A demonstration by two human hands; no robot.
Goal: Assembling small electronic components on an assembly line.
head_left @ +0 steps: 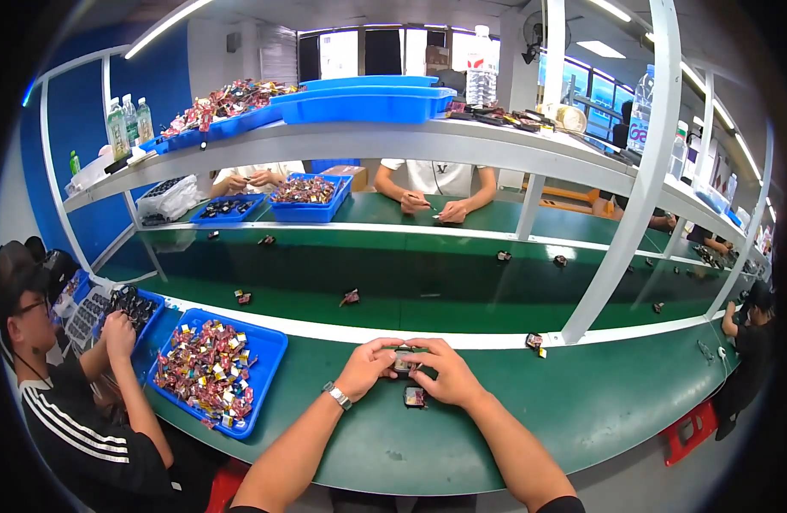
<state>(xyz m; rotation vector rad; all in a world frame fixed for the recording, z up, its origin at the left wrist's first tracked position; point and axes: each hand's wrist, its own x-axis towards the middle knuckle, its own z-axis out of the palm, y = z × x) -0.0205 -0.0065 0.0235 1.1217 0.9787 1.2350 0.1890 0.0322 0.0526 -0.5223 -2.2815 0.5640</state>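
Observation:
Between my two hands, over the green bench, is a small dark-rimmed electronic part (403, 362) with a pale, greyish face. My left hand (368, 374) grips its left side, fingers curled around the edge. From the other side, my right hand (446, 373) closes on it with thumb and forefinger. My fingers hide much of its outline. Just below my hands, a second small part (415, 397), dark with a pale face and a reddish edge, lies on the bench. To the left sits a blue tray (276, 352) heaped with small red, yellow and white wired pieces (207, 369).
Beyond a white rail (325, 329) runs a green conveyor belt (428, 295) carrying scattered small parts. A white post (620, 197) rises at right. Overhead, a shelf (496, 154) holds blue trays and bottles. Co-workers sit at left (77, 410), across and far right. A red stool (691, 434) stands at right.

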